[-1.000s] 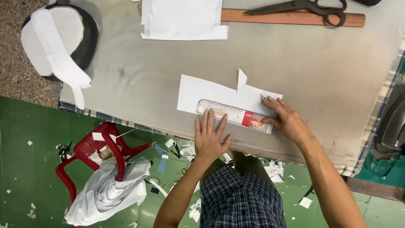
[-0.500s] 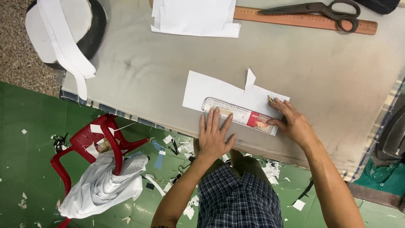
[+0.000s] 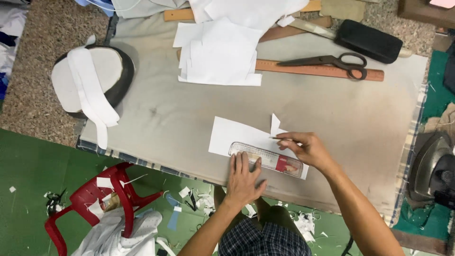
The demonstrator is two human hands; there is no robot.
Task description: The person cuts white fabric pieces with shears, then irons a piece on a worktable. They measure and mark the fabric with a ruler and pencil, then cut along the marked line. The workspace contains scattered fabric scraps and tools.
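Clear glossy plastic ruler (image 3: 265,159) on matt white paper (image 3: 237,136); worn grey cloth table cover (image 3: 332,109).

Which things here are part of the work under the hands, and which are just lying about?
In use:
- left hand pressing the clear ruler
- right hand holding a thin pencil-like tool
- white paper piece under the ruler

Lying about:
- scissors on the wooden ruler
- stack of white sheets
- black case
- iron
- red chair
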